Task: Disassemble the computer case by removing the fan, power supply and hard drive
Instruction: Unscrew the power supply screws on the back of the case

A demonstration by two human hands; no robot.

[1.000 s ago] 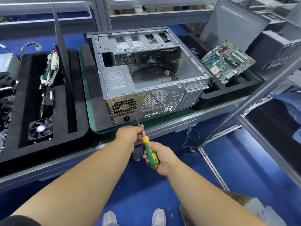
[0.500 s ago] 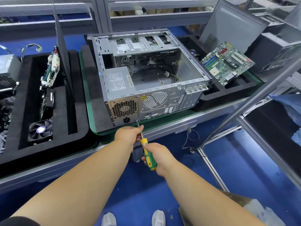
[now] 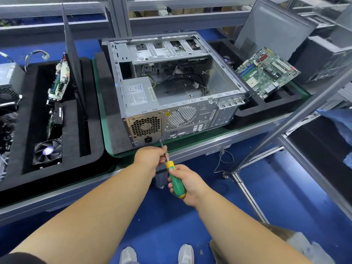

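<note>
At case rear, lower corner of power supply (image 3: 144,128): screwdriver (image 3: 176,181) shaft slants up-left to it; right hand (image 3: 187,184) grips handle, left hand (image 3: 151,156) fingers pinch shaft, nearer.

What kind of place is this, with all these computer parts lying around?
Most likely a computer teardown or recycling line. An opened computer case sits on a metal-framed bench, pulled parts such as a motherboard and a fan rest in black foam trays, and the hands work a screwdriver at the case's back panel.
</note>
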